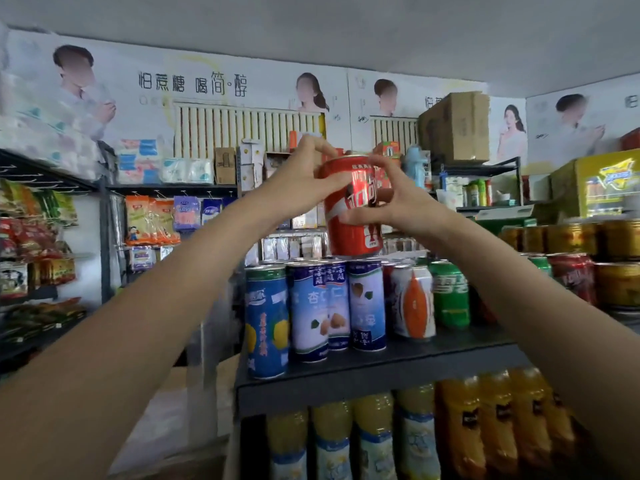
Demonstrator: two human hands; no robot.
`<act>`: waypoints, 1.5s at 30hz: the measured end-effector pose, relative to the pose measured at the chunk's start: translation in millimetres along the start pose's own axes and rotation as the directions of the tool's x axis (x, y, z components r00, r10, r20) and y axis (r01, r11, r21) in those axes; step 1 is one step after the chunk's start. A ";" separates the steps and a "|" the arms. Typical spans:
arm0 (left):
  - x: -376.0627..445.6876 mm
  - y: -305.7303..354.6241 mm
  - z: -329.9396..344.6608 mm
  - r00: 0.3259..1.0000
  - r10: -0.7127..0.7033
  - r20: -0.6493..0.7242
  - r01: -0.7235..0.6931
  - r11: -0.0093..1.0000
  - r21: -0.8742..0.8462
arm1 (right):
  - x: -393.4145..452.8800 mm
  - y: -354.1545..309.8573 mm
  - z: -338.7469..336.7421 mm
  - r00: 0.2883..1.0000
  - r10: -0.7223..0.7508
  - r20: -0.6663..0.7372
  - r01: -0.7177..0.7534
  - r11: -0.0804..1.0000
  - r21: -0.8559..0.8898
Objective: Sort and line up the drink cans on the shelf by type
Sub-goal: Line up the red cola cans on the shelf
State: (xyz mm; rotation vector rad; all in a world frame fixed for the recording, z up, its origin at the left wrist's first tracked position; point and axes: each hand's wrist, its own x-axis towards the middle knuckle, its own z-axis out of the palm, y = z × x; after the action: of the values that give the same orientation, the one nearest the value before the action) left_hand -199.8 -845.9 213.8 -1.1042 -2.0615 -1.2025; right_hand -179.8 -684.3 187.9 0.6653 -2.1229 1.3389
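Observation:
A red cola can (353,216) is held up above the row of cans on the dark shelf (381,362). My left hand (301,178) grips its upper left side, thumb across the front. My right hand (391,199) grips its right side with curled fingers. Below stand tall blue-and-white cans (367,306), a blue can with yellow fruit (266,320), a white-and-orange can (415,303) and a green can (450,292). Further right are red cans (573,278) and gold cans (618,284).
Yellow and orange drink bottles (377,441) fill the shelf below. Snack racks (34,244) stand at the left, hanging packets (152,216) behind. A yellow-green carton (602,185) sits at the right, a cardboard box (457,126) high at the back.

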 end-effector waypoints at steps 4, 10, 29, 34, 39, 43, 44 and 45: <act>18.8 15.7 93.0 0.999 0.023 0.027 -0.029 0.972 0.234 | -30.4 53.3 -80.7 0.995 -0.031 -0.095 0.016 0.988 -0.152; 55.2 29.5 227.9 0.993 -0.011 0.116 -0.034 0.927 0.374 | -66.1 108.5 -227.8 0.984 0.021 -0.176 -0.061 0.972 -0.225; 97.2 12.2 388.0 0.977 -0.119 0.175 -0.030 0.739 0.673 | -112.7 256.0 -352.1 0.930 0.105 -0.351 -0.352 0.520 -0.778; 105.6 9.1 395.8 0.990 -0.080 0.113 -0.031 0.671 0.741 | -104.2 258.5 -355.2 0.976 0.029 -0.217 -0.215 0.309 -0.926; 104.2 12.8 397.9 0.993 -0.095 0.063 0.022 0.702 0.712 | -102.0 270.2 -355.9 0.972 -0.031 -0.232 -0.222 0.182 -0.958; 105.1 16.9 401.1 0.992 -0.116 0.047 0.049 0.701 0.711 | -99.4 267.6 -360.3 0.979 -0.052 -0.197 -0.185 0.179 -0.966; 105.9 18.0 400.5 0.990 -0.129 0.054 0.052 0.698 0.714 | -99.5 263.6 -361.6 0.984 -0.038 -0.173 -0.163 0.191 -0.968; 107.2 19.5 399.3 0.987 -0.145 0.065 0.055 0.694 0.718 | -99.3 261.7 -363.9 0.987 -0.026 -0.160 -0.150 0.226 -0.962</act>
State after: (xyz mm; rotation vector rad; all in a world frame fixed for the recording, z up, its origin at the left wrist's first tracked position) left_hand -251.3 -448.3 110.8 -0.6816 -2.3756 -0.2694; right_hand -213.6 -238.5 83.2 -0.1047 -2.3100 -0.1856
